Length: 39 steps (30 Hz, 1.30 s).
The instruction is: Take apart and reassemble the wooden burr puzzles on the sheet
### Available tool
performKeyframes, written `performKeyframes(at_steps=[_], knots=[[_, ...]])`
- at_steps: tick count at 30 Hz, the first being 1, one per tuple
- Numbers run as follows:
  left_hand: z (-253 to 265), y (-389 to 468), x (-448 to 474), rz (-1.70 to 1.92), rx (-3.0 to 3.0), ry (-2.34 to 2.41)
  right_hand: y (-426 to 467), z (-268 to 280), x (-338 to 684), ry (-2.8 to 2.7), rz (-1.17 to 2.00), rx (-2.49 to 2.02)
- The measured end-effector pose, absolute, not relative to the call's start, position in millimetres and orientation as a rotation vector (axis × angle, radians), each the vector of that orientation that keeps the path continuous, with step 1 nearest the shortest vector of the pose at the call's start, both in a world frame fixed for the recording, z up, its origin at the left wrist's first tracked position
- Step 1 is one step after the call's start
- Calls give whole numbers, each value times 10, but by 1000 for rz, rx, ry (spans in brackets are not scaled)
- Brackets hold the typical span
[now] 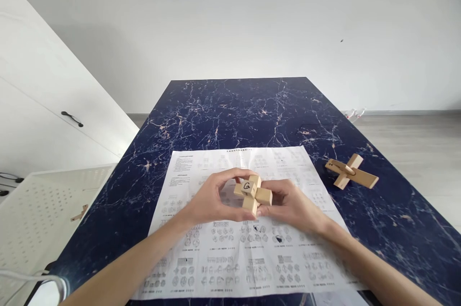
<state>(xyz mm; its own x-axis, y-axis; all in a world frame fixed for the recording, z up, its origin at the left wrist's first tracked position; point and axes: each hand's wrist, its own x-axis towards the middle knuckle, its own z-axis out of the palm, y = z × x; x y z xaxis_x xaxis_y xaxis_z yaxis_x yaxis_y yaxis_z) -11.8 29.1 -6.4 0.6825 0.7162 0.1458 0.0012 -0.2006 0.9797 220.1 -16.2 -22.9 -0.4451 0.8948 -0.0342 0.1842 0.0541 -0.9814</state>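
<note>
A person steadies a six-armed wooden burr puzzle (256,194) marked "G" above a creased instruction sheet (201,171) on a dark blue marbled table (234,109). The left hand (207,195) curves in a wide C, fingertips at the puzzle's far arm and thumb at its near one; the right hand (293,202), more closely bent, grips it from the right side. Whether the puzzle touches the paper cannot be told. The sheet, printed with rows of diagrams, spreads towards the table's near edge. Near the table's right edge, apart from the sheet, lies a second wooden interlocking puzzle (363,179) marked "2". Beyond the left edge stands a white perforated basket (39,195).
</note>
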Motion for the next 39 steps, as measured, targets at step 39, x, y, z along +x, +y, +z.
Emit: performKeyframes(at_steps=[39], knots=[[-44, 180, -43, 831, 1642, 779, -280, -236, 2063, -1689, 956, -1253]])
